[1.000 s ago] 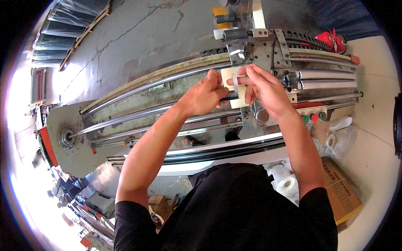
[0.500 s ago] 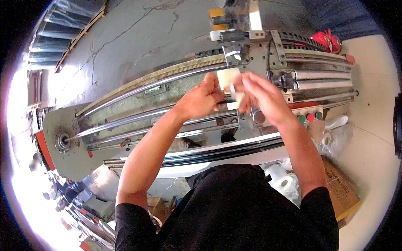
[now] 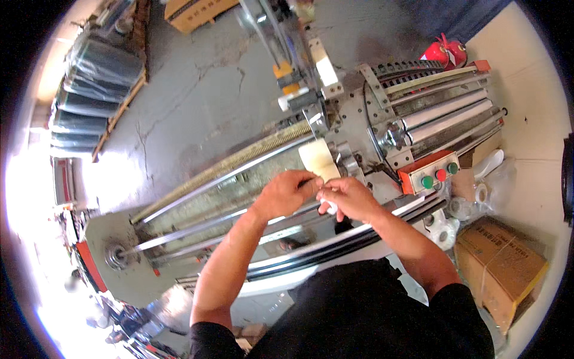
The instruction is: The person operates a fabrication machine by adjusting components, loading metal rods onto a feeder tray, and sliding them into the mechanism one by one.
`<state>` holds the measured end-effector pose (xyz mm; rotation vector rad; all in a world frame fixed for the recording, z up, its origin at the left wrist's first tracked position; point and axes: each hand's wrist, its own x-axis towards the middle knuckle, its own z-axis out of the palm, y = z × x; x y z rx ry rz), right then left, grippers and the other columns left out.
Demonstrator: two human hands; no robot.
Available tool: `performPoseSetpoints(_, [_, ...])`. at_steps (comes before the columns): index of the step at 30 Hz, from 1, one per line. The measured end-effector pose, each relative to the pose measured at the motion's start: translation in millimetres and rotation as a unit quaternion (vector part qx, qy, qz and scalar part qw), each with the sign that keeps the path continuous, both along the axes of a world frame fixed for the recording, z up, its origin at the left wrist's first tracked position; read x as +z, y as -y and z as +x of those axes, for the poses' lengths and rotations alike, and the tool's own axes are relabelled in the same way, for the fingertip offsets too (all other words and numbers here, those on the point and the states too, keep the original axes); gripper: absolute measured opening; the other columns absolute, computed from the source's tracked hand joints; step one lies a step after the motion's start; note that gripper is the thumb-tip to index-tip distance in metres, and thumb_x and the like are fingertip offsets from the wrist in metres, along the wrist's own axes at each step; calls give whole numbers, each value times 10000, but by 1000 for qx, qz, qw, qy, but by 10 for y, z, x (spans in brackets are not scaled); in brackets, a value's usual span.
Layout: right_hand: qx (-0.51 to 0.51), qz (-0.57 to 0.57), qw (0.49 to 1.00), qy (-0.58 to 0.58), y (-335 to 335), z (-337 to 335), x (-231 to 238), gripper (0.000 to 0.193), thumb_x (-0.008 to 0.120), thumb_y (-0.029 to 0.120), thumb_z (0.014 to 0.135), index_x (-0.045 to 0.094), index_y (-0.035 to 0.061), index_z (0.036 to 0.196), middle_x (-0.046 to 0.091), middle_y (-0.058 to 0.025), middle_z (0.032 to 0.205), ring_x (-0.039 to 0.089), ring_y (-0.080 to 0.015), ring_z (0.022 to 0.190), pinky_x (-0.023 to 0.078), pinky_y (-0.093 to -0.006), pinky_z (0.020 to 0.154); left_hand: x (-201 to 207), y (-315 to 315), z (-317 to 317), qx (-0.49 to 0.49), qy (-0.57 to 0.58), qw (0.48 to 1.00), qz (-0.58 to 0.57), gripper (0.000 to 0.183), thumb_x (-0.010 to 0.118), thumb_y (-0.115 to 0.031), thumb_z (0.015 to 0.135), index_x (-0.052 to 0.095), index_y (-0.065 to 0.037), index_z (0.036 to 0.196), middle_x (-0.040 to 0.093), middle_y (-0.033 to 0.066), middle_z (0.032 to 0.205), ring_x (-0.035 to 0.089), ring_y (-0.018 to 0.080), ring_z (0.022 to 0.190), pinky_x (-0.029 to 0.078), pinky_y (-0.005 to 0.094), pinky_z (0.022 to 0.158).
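Observation:
My left hand [image 3: 289,194] is closed in a pinch at the lower edge of a cream-coloured roll [image 3: 318,158]. What its fingertips grip is too small to make out. Against those fingertips, my right hand [image 3: 351,201] is closed too, with a small white piece [image 3: 330,207] showing under its curled fingers; its exact kind is unclear. The roll sits beside metal clamp parts [image 3: 348,159] on the carriage of a long machine [image 3: 224,179] with steel rods. Both hands are over the machine's front rods.
An orange control box [image 3: 428,172] with green and red buttons lies right of my hands. Cardboard boxes [image 3: 502,260] and plastic-wrapped rolls [image 3: 442,230] stand at the right. Red fire extinguishers [image 3: 445,54] are at the back. An upright metal arm [image 3: 272,36] rises beyond the carriage.
The view has turned and shifted. My hands have come together below the cream roll. The right hand's fingers, spread and blurred before, are now curled in.

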<state>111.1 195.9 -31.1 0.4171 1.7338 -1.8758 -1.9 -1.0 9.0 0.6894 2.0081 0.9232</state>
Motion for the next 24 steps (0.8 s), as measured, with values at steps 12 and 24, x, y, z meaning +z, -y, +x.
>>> performPoseSetpoints(12, [200, -282, 874, -340, 280, 799, 1210, 264, 685, 270, 1062, 783, 64, 1194, 784, -77, 954, 742, -203, 856, 600, -369, 789, -305, -3, -96, -8, -8, 1000, -29, 465, 619, -446, 1089, 729, -5, 1188, 713, 75, 931, 639, 191, 860, 532, 372, 809])
performPoseSetpoints(24, [-74, 511, 811, -275, -832, 1143, -878, 241, 755, 182, 933, 698, 93, 1149, 759, -80, 1001, 691, -330, 982, 484, -474, 910, -218, -75, -122, 12, 31, 999, -34, 471, 634, -460, 1072, 756, -7, 1114, 686, 72, 836, 621, 169, 761, 518, 351, 729])
